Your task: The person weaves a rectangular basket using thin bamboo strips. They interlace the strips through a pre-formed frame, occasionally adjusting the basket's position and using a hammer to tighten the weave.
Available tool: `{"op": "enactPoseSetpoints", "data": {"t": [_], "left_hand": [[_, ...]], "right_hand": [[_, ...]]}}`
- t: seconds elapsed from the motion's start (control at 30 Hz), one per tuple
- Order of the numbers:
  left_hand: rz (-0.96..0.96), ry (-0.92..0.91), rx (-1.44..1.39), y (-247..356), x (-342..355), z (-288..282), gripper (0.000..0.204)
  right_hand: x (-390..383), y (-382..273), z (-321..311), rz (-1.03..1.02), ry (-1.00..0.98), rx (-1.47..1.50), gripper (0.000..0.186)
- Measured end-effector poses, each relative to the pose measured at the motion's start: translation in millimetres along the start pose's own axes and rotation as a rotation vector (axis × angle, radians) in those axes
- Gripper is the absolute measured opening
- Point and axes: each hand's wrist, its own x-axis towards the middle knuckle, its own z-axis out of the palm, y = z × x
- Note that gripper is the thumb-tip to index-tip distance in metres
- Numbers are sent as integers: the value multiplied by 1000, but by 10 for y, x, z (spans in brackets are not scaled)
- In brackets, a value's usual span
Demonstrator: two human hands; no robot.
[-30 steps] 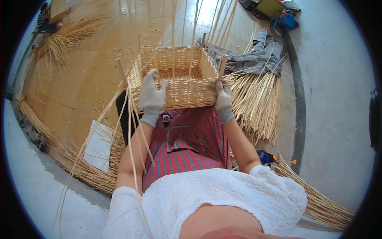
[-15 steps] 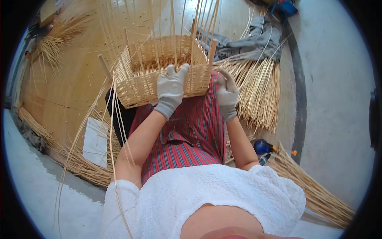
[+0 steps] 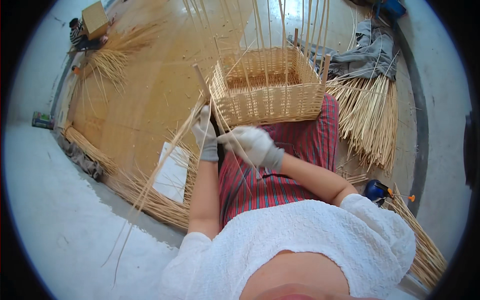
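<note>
A half-woven wicker basket (image 3: 272, 106) rests tilted on my lap, over a red striped apron (image 3: 327, 125). Tall upright stakes rise from its walls, and wooden posts stand at its corners. At the near left corner, my left hand (image 3: 204, 134) is closed around a bunch of loose wicker strands (image 3: 167, 162) that trail down to the left. My right hand (image 3: 251, 145) reaches across just below the basket, its fingers pinched on a thin strand beside the left hand; motion blurs them a little. Both hands wear pale gloves.
A fanned bundle of wicker (image 3: 372, 125), partly under grey cloth (image 3: 367, 55), lies right of the basket. More wicker (image 3: 150, 200) and a white sheet (image 3: 172, 172) lie left. A blue round tool (image 3: 376, 190) sits near my right elbow. Another person (image 3: 77, 36) is at the far left.
My left hand has gone from the basket's near wall to the strands at its left corner. My right hand has crossed from the basket's right side to meet it. The view has shifted left.
</note>
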Motion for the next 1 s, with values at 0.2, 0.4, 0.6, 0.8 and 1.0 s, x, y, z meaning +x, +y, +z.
{"op": "enactPoseSetpoints", "data": {"t": [0.2, 0.4, 0.6, 0.8, 1.0], "left_hand": [[113, 179, 248, 81, -270, 85, 16], [701, -359, 979, 319, -384, 235, 64], [364, -352, 1428, 207, -228, 658, 98], [536, -296, 1424, 275, -239, 679, 79], [564, -434, 1267, 260, -401, 1283, 82]], "right_hand": [[168, -152, -58, -289, 49, -123, 38], [142, 687, -592, 622, 732, 716, 25], [1026, 831, -772, 5, 624, -351, 41], [775, 855, -1142, -157, 758, 662, 63], [-179, 1409, -1076, 156, 839, -65, 55]]}}
